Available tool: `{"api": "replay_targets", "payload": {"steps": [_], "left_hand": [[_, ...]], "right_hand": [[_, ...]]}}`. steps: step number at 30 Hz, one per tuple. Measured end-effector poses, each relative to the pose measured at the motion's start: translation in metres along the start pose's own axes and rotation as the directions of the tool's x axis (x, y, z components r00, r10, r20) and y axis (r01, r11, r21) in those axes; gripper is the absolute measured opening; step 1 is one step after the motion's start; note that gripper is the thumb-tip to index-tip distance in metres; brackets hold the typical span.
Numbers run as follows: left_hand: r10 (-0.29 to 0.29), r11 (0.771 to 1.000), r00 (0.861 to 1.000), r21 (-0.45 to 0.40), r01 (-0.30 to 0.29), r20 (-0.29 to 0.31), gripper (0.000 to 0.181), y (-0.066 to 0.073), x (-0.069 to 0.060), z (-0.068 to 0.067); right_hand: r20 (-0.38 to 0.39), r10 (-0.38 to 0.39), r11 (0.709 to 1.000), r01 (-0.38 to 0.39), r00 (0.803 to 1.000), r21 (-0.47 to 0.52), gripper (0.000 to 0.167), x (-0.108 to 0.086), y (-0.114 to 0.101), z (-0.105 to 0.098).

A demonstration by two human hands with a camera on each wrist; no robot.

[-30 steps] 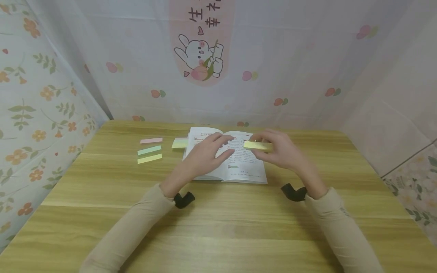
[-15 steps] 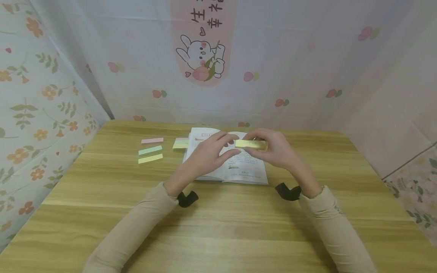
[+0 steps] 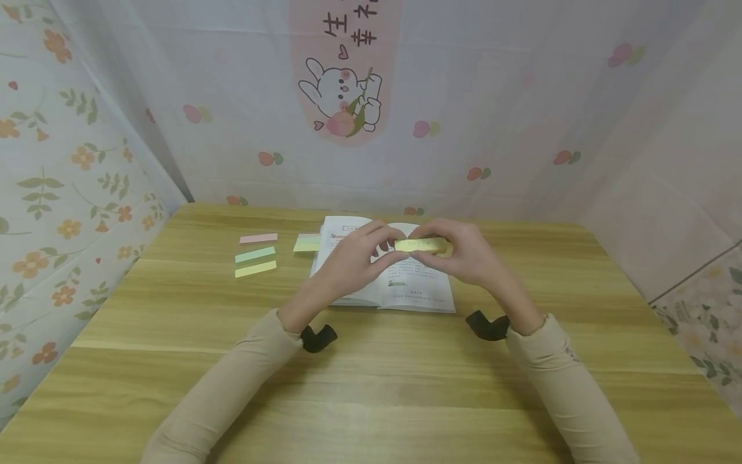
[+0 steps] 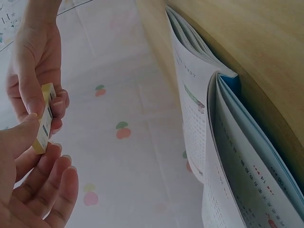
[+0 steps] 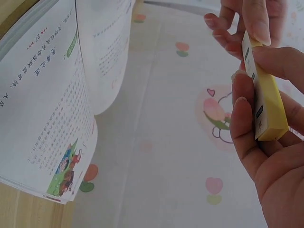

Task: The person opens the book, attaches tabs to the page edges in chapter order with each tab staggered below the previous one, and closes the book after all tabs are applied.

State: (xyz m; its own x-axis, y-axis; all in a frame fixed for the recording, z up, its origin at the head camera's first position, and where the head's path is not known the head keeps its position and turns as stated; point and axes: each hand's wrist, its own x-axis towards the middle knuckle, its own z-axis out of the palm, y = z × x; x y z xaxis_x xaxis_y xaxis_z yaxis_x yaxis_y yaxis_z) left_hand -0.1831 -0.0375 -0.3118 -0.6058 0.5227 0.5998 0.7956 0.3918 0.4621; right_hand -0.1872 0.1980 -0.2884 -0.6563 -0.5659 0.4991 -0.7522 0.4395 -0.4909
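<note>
A slim yellow box [image 3: 426, 245] with a white, dark-marked side is held up over an open book [image 3: 417, 290]. My right hand [image 3: 472, 254] grips it, thumb on one face and fingers along the other. My left hand [image 3: 353, 264] pinches its left end between thumb and forefinger. In the left wrist view the other left fingers hang loosely below the box [image 4: 46, 118]. The right wrist view shows both hands on the box [image 5: 268, 102], apart from the printed pages [image 5: 42, 95]. The hands cover the upper middle of the book in the head view.
Left of the book lie a pink strip [image 3: 258, 238], a green strip [image 3: 255, 254] and a yellow strip [image 3: 256, 269]. Pale green-yellow tabs [image 3: 306, 243] stick out at the book's left edge. A patterned curtain [image 3: 510, 116] hangs behind the wooden table [image 3: 382, 399].
The right hand has brought the yellow box leftward to the left hand. The left hand has shifted slightly right, and its thumb and forefinger have closed on the box's left end.
</note>
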Motion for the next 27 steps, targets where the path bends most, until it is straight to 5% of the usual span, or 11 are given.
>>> {"api": "replay_targets", "payload": {"steps": [27], "left_hand": [[0.017,1.0,0.998,0.022,-0.016,-0.054,0.017,0.002,-0.001,-0.006]], "right_hand": [[-0.076,-0.046,0.998,0.042,0.996,-0.043,0.031,-0.008,0.004,-0.012]]}}
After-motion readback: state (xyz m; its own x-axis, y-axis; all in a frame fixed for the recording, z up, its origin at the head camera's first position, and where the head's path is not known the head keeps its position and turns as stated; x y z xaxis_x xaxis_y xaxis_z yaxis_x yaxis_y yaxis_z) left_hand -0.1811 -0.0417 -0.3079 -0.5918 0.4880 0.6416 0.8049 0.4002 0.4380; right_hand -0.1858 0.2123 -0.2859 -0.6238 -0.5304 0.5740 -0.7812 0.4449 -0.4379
